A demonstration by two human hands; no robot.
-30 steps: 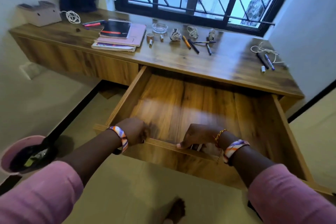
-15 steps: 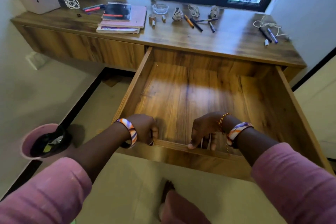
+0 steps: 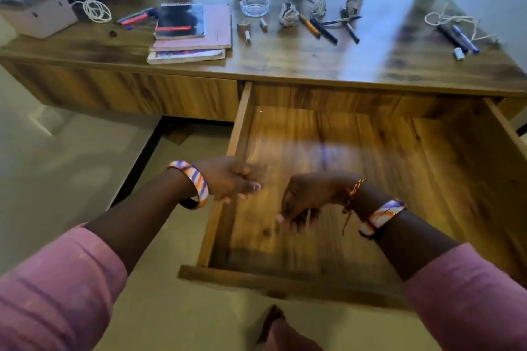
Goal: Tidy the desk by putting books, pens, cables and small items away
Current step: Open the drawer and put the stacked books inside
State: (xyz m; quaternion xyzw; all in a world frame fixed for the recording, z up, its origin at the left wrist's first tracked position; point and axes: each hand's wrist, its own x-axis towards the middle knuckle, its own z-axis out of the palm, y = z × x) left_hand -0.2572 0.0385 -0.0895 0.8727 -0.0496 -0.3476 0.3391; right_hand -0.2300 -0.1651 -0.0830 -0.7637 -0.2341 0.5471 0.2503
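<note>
Hovering over the pulled-out drawer [image 3: 328, 168], both hands are recorded above its bare wooden floor, clear of its front rail. Left hand [image 3: 228, 179]: fingers loosely curled, nothing held, grip slack, over the drawer's left wall. Right hand [image 3: 309, 199]: fingers bent downward, nothing plainly held, though motion blur leaves this uncertain. Items on the counter [image 3: 285, 57], all lying beyond the drawer and ahead of both hands: a stack of books [image 3: 194, 34] at left centre, topped by a black notebook carrying a red pen; red and blue pens [image 3: 137, 16] just left of the stack; a coiled white cable [image 3: 95, 10] beside a cardboard box [image 3: 37, 17] at the far left; a glass ashtray [image 3: 254, 6], crumpled paper [image 3: 288, 15] and a scatter of pens [image 3: 328, 28] at centre, their long axes running mostly away from the viewer and slanted; a white cord [image 3: 453, 21] with markers [image 3: 463, 38] at the far right. The book stack is judged nearer the left hand, forward and to its left; the right-hand markers are judged nearer the right hand. Nothing is seen stowed in the drawer, so the tidying is judged barely begun.
</note>
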